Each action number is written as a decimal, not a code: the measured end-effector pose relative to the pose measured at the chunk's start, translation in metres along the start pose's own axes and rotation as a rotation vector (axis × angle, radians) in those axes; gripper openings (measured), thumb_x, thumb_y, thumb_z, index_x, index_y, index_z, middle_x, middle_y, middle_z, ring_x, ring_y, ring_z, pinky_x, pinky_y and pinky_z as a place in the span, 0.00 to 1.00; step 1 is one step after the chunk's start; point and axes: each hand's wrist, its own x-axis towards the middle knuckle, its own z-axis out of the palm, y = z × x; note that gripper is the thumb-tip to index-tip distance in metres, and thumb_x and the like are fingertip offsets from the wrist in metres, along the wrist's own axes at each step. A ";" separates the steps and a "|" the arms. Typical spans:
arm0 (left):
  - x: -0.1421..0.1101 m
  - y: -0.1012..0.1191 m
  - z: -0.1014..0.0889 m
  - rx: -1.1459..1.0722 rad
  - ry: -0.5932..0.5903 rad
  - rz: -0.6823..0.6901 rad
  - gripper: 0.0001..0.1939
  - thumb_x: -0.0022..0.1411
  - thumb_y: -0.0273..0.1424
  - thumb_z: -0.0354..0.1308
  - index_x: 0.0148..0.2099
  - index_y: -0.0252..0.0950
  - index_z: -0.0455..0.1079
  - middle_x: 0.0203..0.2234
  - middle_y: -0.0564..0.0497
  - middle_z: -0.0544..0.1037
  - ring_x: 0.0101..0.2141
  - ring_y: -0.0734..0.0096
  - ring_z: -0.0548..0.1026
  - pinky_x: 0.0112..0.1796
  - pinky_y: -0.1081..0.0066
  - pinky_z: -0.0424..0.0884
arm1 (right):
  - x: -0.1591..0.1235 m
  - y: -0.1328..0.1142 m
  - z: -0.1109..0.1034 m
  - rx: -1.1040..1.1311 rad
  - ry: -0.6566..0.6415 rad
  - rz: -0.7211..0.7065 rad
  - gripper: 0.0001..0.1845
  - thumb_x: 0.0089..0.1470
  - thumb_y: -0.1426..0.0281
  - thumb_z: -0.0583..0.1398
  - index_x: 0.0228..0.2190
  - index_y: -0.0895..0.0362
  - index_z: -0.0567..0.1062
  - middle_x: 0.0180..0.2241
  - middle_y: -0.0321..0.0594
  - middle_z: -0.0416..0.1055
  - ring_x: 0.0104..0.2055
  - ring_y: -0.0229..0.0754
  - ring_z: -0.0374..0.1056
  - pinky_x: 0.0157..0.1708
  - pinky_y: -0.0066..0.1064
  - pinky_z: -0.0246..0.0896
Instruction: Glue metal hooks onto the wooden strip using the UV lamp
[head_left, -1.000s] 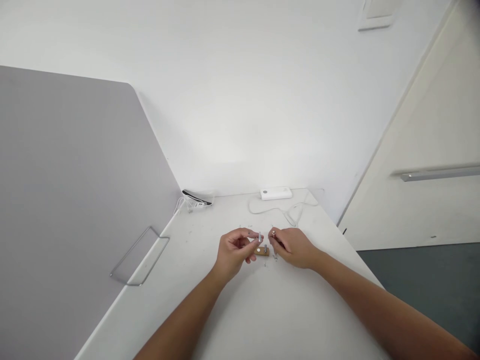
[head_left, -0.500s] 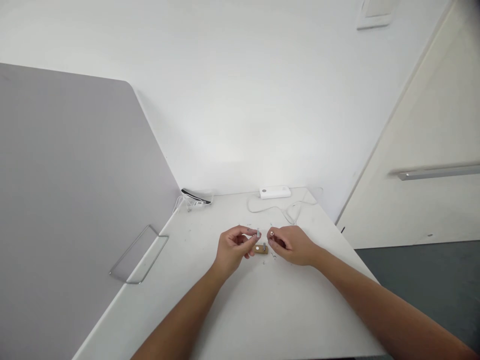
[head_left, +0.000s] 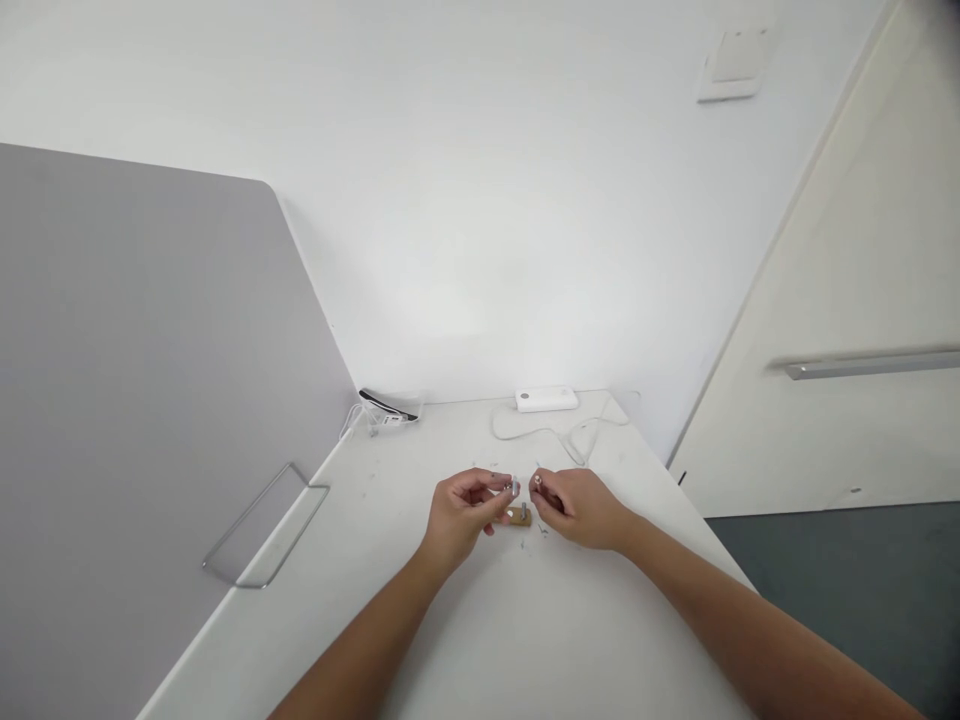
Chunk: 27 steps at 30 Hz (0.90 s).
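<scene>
My left hand (head_left: 463, 512) pinches a small silvery metal piece (head_left: 514, 486) between thumb and fingertips. Close by on the right, my right hand (head_left: 581, 508) is closed around a thin object with a shiny round metal end (head_left: 538, 481); the fist hides the rest of it. A narrow gap lies between the two hands. Under them on the white table (head_left: 480, 640) is a small tan block (head_left: 517, 518) with a white round spot and a short grey metal piece standing at its right end. My left fingers cover part of the block.
Small dark bits (head_left: 543, 531) are scattered around the block. At the back stand a white power bank (head_left: 547, 399) with a pale cable (head_left: 525, 436), and a clear tray (head_left: 390, 412) with a black strip and white cord. A metal wire loop (head_left: 266, 585) juts over the left edge, beside a grey panel (head_left: 150, 400).
The view has tipped slightly upward, so everything sits a little lower. Both hands keep their grips and nearly the same places over the block.
</scene>
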 end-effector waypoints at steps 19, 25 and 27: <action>0.001 0.002 -0.002 0.051 0.015 0.070 0.12 0.54 0.38 0.74 0.34 0.34 0.83 0.28 0.48 0.81 0.20 0.73 0.75 0.14 0.78 0.68 | 0.002 -0.001 -0.001 0.020 -0.004 0.000 0.11 0.68 0.64 0.52 0.32 0.52 0.66 0.24 0.33 0.71 0.26 0.39 0.64 0.28 0.29 0.49; 0.002 0.002 -0.002 0.078 -0.001 0.100 0.11 0.55 0.38 0.74 0.35 0.36 0.83 0.28 0.49 0.81 0.20 0.73 0.76 0.15 0.77 0.68 | 0.000 -0.003 -0.002 0.064 -0.015 0.020 0.11 0.70 0.64 0.50 0.36 0.51 0.68 0.26 0.32 0.72 0.28 0.39 0.66 0.30 0.29 0.50; 0.001 0.001 -0.001 0.076 -0.003 0.096 0.11 0.55 0.38 0.74 0.35 0.35 0.83 0.27 0.50 0.80 0.20 0.73 0.76 0.15 0.77 0.68 | 0.000 -0.003 -0.001 0.077 -0.016 0.030 0.12 0.70 0.63 0.49 0.36 0.51 0.67 0.25 0.32 0.72 0.27 0.39 0.65 0.30 0.29 0.50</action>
